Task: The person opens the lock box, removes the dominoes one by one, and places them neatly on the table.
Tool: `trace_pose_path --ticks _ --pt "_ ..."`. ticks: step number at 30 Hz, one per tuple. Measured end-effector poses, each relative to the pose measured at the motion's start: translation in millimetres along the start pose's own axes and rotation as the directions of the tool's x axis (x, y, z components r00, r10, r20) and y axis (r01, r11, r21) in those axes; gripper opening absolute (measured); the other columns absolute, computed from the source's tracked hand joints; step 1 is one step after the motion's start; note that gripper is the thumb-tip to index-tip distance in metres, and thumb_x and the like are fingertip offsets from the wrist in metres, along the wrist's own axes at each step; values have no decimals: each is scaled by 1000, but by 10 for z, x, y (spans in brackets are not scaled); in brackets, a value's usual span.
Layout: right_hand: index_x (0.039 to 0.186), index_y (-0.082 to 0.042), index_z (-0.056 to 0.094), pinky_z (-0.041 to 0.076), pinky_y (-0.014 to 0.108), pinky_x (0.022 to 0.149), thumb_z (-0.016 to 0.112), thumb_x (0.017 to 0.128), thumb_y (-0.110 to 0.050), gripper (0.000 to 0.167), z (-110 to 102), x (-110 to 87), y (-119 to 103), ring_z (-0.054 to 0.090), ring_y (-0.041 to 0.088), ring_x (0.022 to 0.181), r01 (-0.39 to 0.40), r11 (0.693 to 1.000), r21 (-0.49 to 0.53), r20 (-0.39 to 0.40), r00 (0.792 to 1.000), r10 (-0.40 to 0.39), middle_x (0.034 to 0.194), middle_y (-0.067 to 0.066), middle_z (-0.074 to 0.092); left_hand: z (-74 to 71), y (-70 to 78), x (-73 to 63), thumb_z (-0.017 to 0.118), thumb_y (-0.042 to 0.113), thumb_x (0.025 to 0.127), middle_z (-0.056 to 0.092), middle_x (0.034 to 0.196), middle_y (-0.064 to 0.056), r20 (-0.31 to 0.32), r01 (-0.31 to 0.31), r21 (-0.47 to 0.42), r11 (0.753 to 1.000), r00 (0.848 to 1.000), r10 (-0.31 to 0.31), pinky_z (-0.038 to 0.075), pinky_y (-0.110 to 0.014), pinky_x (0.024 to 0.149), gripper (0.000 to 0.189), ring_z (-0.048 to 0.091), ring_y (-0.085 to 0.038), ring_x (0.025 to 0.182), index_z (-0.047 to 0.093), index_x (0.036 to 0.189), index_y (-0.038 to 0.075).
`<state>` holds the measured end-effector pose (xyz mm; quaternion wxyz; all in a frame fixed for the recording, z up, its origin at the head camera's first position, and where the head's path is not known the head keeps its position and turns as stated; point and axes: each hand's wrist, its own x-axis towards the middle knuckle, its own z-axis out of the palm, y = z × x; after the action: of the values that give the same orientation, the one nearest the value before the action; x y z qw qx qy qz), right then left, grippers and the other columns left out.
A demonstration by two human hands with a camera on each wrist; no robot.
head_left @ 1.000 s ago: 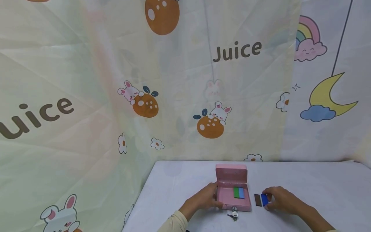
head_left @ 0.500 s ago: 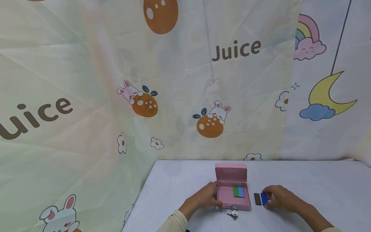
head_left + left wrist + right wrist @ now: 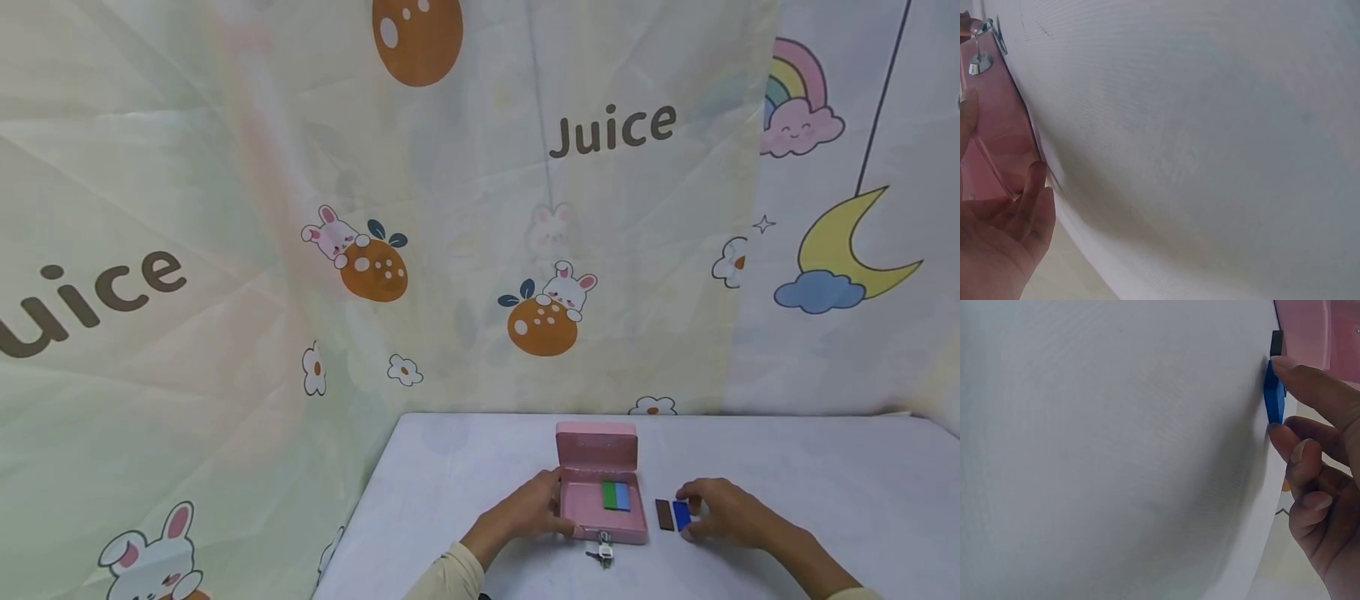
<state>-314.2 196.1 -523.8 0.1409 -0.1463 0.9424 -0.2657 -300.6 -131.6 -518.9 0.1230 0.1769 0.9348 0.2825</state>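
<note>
At the front of the open, rectangular pink metal-looking box (image 3: 622, 538) sits a small silver lock with a key (image 3: 605, 551). The left hand (image 3: 527, 508) grips the box's left side, thumb and fingers spread apart. Right of the box, the right hand (image 3: 723, 512) pinches a flat dark-blue rectangular block (image 3: 681, 515) between thumb and finger; a flat dark-brown rectangular block (image 3: 664, 515) lies between that and the box. Inside, a green rectangular block (image 3: 608, 495) touches a light-blue rectangular block (image 3: 622, 496). With two in, two out, the work looks half done.
</note>
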Motion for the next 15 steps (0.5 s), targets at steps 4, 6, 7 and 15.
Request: trace_pose_path --ticks 4,6,7,15 --pt "111 -2 70 57 41 79 89 73 -25 47 -34 -23 -52 55 16 80 31 999 -7 -21 999 -31 86 -2 64 3 -3 -2 88 34 76 58 127 8 0 1 -8 1000 1000 -1 55 -24 86 93 55 -1 91 37 153 32" --pt "111 -4 70 57 39 78 88 74 -22 45 -62 -26 -103 55 16 80 37 999 -11 -32 999 -38 86 -2 64 2 -2 -3 88 34 76 58 128 7 -3 -1 -9 1000 1000 1 55 -24 87 92 55 -1 92 38 153 32" --pt "111 -4 70 56 38 77 88 74 -22 45 -73 -27 -130 55 16 80 46 999 -16 -36 998 -46 86 -3 64 1 -2 -2 88 34 76 58 128 7 -4 -2 -8 1000 1000 2 55 -25 87 92 55 -1 92 38 153 31" --pt "110 -8 71 56 37 77 88 75 -26 43 -121 -36 -344 56 16 84 58 997 -42 -45 997 -60 86 -5 64 -1 -1 -13 89 33 76 58 130 7 -7 -11 -18 1000 1000 11 55 -26 90 91 55 -2 95 38 152 32"
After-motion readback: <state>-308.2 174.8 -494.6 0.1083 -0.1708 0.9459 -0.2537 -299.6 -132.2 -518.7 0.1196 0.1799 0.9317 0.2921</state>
